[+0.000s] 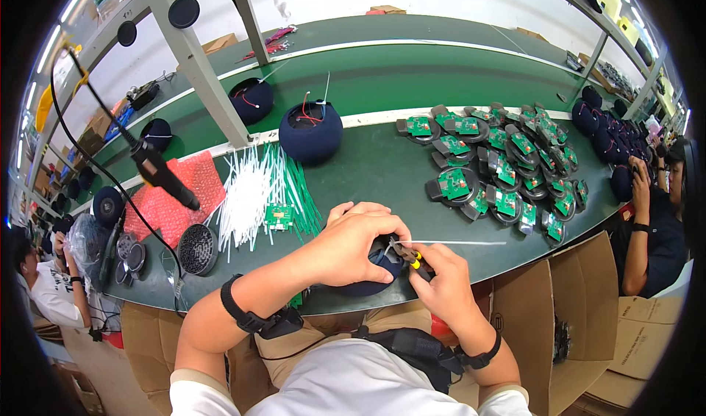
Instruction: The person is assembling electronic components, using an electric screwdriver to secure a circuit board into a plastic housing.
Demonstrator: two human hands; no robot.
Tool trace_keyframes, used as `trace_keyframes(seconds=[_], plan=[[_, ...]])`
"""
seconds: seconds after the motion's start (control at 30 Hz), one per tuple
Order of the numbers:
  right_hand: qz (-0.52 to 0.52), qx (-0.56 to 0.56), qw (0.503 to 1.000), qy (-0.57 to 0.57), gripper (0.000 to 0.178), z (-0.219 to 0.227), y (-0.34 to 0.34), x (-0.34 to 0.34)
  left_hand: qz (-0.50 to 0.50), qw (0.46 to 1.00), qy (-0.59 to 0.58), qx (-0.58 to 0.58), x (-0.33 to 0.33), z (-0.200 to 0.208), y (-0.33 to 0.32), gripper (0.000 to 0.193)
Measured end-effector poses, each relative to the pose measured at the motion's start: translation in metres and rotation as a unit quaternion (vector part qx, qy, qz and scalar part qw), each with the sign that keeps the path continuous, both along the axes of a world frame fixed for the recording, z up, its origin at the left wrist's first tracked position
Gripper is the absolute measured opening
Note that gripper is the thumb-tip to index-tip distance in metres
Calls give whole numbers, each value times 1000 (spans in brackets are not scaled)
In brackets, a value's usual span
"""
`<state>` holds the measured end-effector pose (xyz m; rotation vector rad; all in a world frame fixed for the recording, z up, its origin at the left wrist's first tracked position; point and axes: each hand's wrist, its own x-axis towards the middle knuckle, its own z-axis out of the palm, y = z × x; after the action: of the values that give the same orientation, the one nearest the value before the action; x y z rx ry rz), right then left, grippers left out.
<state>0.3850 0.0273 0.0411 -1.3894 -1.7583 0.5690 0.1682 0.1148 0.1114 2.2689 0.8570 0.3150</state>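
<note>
My left hand [357, 247] is curled over a dark blue round fabric housing [371, 287] at the bench's near edge, steadying it. In my right hand [450, 287] is a pair of cutting pliers [415, 260] with yellow and black handles, their jaws at the housing's opening. A white cable tie [471, 242] runs from the jaws out to the right, above my right hand. My left fingers partly cover the opening, so its inside is mostly hidden. Beyond my hands stands another dark blue housing [310, 138], with red and white wires and an upright tie at its top.
White cable ties [246, 188] lie left of centre with a green circuit board [279, 217] on them. Pink bubble wrap [173, 203], a bowl of screws [197, 250] and a hanging electric screwdriver [158, 167] are further left. Black discs with green boards [504, 170] fill the right. Co-workers sit either side.
</note>
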Motion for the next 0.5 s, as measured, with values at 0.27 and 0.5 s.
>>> trace_keyframes(seconds=[0.27, 0.5], plan=[[-42, 30, 993, -104, 31, -19, 5, 7, 137, 984, -112, -24, 10, -7, -5, 16], [-160, 56, 948, -269, 60, -23, 28, 15, 355, 904, 116, 207, -66, -30, 43, 17]])
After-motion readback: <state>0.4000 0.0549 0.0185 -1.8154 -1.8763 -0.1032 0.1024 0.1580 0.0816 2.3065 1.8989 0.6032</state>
